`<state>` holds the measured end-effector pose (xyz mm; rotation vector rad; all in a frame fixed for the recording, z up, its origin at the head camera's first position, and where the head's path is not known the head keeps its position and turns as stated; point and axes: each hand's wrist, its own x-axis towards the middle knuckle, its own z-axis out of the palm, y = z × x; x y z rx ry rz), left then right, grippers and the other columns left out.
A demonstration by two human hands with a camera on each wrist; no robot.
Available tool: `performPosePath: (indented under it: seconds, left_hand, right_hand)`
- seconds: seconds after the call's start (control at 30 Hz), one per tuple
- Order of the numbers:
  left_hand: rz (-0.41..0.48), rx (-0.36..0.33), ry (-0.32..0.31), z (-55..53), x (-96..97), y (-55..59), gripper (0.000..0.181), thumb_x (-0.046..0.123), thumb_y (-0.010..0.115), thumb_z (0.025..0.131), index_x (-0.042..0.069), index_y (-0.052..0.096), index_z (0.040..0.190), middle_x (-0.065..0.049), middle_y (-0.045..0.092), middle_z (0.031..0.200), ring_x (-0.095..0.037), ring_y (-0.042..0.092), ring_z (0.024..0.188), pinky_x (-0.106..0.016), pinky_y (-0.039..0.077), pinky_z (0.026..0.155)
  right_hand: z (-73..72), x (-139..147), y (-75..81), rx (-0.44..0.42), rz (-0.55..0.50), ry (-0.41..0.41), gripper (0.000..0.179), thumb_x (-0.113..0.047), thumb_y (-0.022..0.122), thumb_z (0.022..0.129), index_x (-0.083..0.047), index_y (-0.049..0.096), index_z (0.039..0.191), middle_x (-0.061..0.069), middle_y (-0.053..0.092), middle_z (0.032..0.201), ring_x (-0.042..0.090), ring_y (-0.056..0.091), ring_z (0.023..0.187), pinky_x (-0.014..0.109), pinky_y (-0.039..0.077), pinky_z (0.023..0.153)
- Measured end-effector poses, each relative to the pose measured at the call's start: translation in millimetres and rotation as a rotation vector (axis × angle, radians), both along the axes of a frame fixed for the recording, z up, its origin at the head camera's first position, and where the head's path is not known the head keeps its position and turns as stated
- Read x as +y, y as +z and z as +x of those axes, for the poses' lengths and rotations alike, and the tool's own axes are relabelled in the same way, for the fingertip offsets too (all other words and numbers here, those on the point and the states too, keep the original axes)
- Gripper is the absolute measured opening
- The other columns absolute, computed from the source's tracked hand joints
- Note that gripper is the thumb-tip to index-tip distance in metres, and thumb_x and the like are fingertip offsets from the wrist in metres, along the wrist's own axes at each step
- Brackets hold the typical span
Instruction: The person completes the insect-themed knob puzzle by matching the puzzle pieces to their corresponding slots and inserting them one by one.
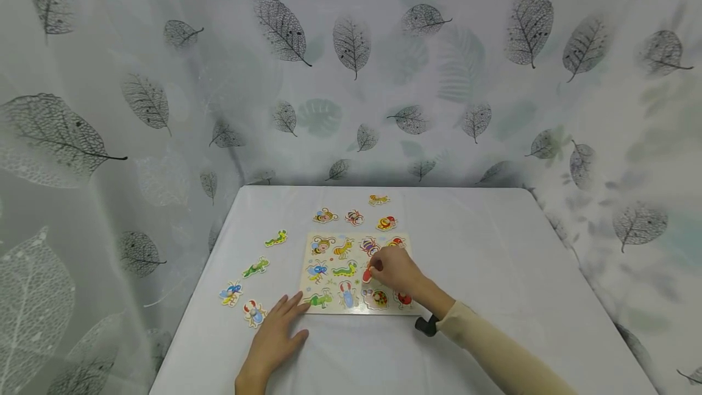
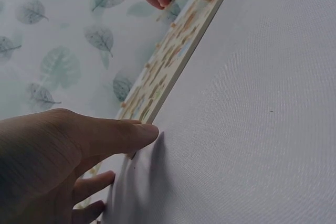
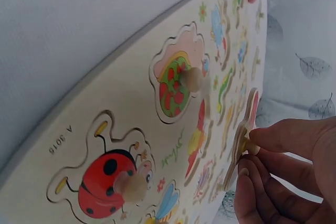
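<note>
A flat wooden peg puzzle board (image 1: 356,311) with insect pictures lies on the white table. Above its right half, my right hand (image 1: 399,270) pinches the peg of a red-faced wooden puzzle piece (image 3: 236,153) between thumb and fingers. The piece is tilted nearly edge-on in the right wrist view, and most of its picture is hidden. My left hand (image 1: 276,337) lies at the board's near left corner, fingers spread and thumb by the edge. A ladybug piece (image 3: 102,184) and a green, red-spotted piece (image 3: 170,90) sit in their slots, pegs up.
Loose pieces lie around the board: a beetle (image 1: 255,314), a blue winged insect (image 1: 231,294), a grasshopper (image 1: 256,267) and a caterpillar (image 1: 276,238) to the left. Behind it are a bee (image 1: 325,215), a spider (image 1: 354,217) and others. Leaf-patterned curtains (image 1: 351,90) surround the table.
</note>
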<state>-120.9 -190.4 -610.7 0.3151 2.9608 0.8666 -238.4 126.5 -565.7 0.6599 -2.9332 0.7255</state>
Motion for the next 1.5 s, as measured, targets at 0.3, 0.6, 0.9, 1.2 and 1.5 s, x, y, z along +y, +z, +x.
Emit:
performPosePath:
  seconds: [0.3,0.6,0.9,1.2,1.5]
  left_hand:
    - [0.004,0.014,-0.003,-1.7,-1.3,-0.5,0.054,0.022,0.085,0.083,0.022,0.069,0.135,-0.002,0.052,0.158,-0.040,0.040,0.149,-0.064,0.034,0.119]
    - [0.001,0.016,-0.002,-0.1,-1.6,-1.6,0.054,0.022,0.086,0.082,0.022,0.070,0.134,-0.002,0.052,0.157,-0.041,0.041,0.149,-0.064,0.035,0.119]
    - [0.011,0.009,-0.005,2.2,-0.1,0.6,0.053,0.021,0.085,0.082,0.021,0.070,0.133,-0.003,0.053,0.157,-0.041,0.041,0.148,-0.066,0.036,0.118]
    - [-0.007,-0.005,0.007,0.3,0.4,0.6,0.053,0.023,0.085,0.083,0.022,0.069,0.134,-0.002,0.052,0.158,-0.040,0.039,0.150,-0.066,0.035,0.118]
    - [-0.005,0.010,0.000,1.1,0.7,0.8,0.053,0.023,0.086,0.082,0.022,0.070,0.133,-0.003,0.053,0.157,-0.041,0.041,0.148,-0.066,0.036,0.117]
  right_hand:
    - [-2.2,-4,-6.9,0.009,0.026,0.036,0.007,-0.015,0.079,0.089,-0.009,0.080,0.088,-0.008,0.069,0.078,0.003,0.056,0.069,0.019,0.052,0.062]
    - [-4.2,-4,-14.7,0.018,0.033,0.035,0.004,-0.012,0.080,0.087,-0.008,0.080,0.088,-0.007,0.067,0.077,0.004,0.056,0.069,0.022,0.053,0.062]
    - [-9.0,-2,-26.9,0.006,0.062,0.009,0.004,-0.014,0.079,0.088,-0.012,0.081,0.090,-0.009,0.066,0.078,0.003,0.054,0.069,0.019,0.051,0.063]
    - [-12.9,-4,-31.8,0.001,0.065,-0.004,0.005,-0.015,0.080,0.089,-0.012,0.082,0.092,-0.010,0.065,0.078,0.003,0.053,0.069,0.019,0.049,0.062]
    - [-15.0,-5,-35.2,-0.001,0.064,-0.011,0.004,-0.015,0.080,0.089,-0.012,0.082,0.092,-0.009,0.068,0.079,0.003,0.056,0.071,0.021,0.052,0.065]
